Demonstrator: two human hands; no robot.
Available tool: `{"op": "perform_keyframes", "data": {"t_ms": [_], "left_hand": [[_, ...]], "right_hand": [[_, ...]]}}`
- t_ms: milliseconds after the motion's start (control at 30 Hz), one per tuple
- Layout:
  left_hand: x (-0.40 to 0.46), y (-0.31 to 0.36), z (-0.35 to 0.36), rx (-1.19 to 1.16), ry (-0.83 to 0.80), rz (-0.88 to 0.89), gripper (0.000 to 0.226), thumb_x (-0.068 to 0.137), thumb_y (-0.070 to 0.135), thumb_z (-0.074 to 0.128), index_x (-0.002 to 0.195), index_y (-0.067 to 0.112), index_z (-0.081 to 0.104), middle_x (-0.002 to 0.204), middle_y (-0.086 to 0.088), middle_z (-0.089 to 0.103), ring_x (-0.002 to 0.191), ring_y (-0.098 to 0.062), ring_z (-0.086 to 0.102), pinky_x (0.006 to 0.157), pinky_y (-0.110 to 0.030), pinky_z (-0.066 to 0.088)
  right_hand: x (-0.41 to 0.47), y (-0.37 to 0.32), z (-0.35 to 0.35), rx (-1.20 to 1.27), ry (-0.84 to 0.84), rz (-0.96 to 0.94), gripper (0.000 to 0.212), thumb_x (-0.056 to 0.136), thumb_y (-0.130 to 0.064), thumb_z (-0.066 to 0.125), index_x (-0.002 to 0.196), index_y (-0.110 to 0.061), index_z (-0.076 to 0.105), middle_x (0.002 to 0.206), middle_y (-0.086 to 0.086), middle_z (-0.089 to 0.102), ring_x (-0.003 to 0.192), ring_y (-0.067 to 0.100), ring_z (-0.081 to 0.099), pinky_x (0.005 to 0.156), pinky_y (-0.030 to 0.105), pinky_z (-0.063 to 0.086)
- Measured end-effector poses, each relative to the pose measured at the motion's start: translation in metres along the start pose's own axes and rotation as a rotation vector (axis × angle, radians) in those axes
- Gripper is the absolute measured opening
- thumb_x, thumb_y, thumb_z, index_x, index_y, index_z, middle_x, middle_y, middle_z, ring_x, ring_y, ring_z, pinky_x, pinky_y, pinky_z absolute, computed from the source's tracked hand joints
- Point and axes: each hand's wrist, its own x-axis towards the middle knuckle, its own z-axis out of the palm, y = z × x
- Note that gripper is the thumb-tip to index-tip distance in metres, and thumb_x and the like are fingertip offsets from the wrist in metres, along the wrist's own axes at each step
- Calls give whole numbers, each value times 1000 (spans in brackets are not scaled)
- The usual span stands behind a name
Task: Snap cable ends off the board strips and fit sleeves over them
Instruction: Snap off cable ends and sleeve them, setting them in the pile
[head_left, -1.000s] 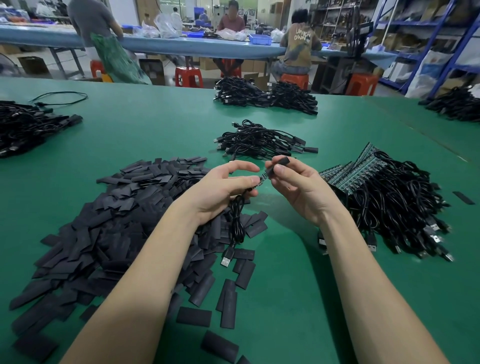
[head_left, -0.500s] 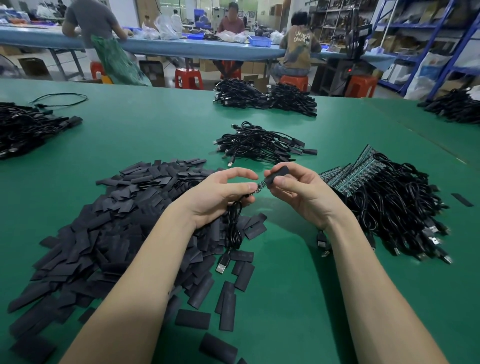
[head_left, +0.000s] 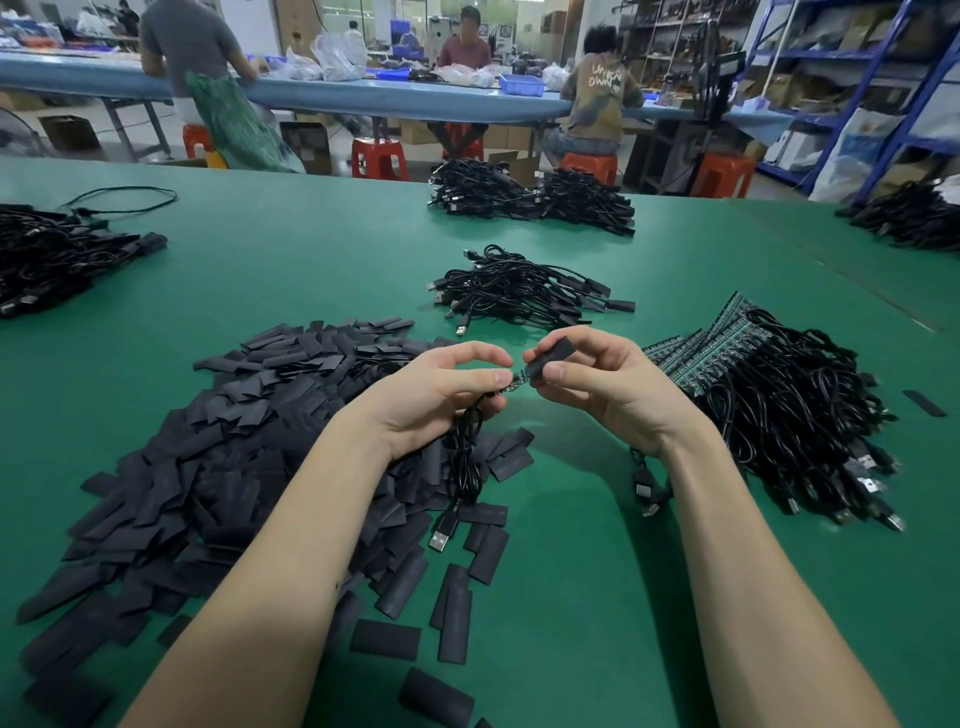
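Left hand (head_left: 441, 389) pinches the cable (head_left: 465, 457) by its board end (head_left: 514, 381) so the right hand (head_left: 597, 384), gripping a sleeve (head_left: 550, 355), can slide it on.

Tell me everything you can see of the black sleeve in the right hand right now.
The sleeve is a short, flattened black tube, matte and rubbery-looking like the loose ones in the sleeve pile. The right hand pinches it between thumb and fingers above the green table, tilted, far end raised. Its near end meets the small circuit board end of the cable that the left hand holds. How far the board has entered cannot be seen.
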Motion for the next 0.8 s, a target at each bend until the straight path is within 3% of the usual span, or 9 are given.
{"op": "perform_keyframes", "data": {"t_ms": [167,300,433,633,800], "left_hand": [[2,2,1,-20,11,10,21,79,10,70,97,15,63,78,1,61,65,-11,62,64,-19,53],[0,5,1,6,30,14,14,88,3,66,95,15,63,74,2,64,64,-11,63,57,-17,51],[4,4,6,-13,85,63,10,89,5,66,92,14,63,77,1,63,65,-11,63,68,-23,54],[8,2,5,388,213,297,17,83,24,80,94,21,68,87,-4,76,80,-21,74,82,-29,59],[8,-1,3,632,202,433,11,82,25,83,87,26,73,83,1,76,79,-17,75,76,-21,56]], "right_hand": [[2,6,1,95,36,11,16,74,-8,77,88,-17,77,97,8,76,89,16,72,78,24,58],[3,4,1,16,9,10,19,74,-6,77,90,-17,78,98,9,76,90,17,72,81,24,57],[8,8,9,23,88,-61,17,74,-5,76,88,-15,78,96,11,76,86,18,72,82,25,57],[10,10,4,167,264,-31,14,74,-4,75,86,-11,76,93,12,77,78,17,72,75,21,58],[7,11,-3,235,328,30,13,72,-5,77,84,-10,77,93,13,76,77,17,73,72,20,59]]}}
